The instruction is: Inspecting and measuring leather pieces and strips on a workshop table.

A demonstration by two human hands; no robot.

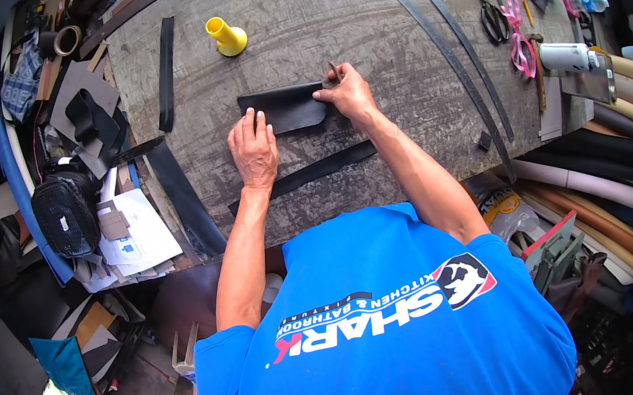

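A folded-looking piece of black leather (pixel 291 110) lies on the worn workbench in front of me. My left hand (pixel 252 148) rests flat at its left end, fingers stretched out and touching its lower left edge. At the upper right corner, the thumb of my right hand (pixel 349 97) presses on the leather while the other fingers curl. A small slim brownish tool (pixel 334 72) sticks up from those curled fingers; its exact kind is hard to make out. Between my forearms lies a black leather strip (pixel 321 170), partly covered by my left wrist.
A yellow funnel-shaped holder (pixel 227 37) stands beyond the leather. Long dark strips (pixel 458 59) lie to the right, near black scissors (pixel 494 21), pink-handled scissors (pixel 519 27) and a white can (pixel 566 57). Leftward are a black bag (pixel 64 215), papers (pixel 137 233) and scraps. Rolled material (pixel 586 182) sits beside the bench.
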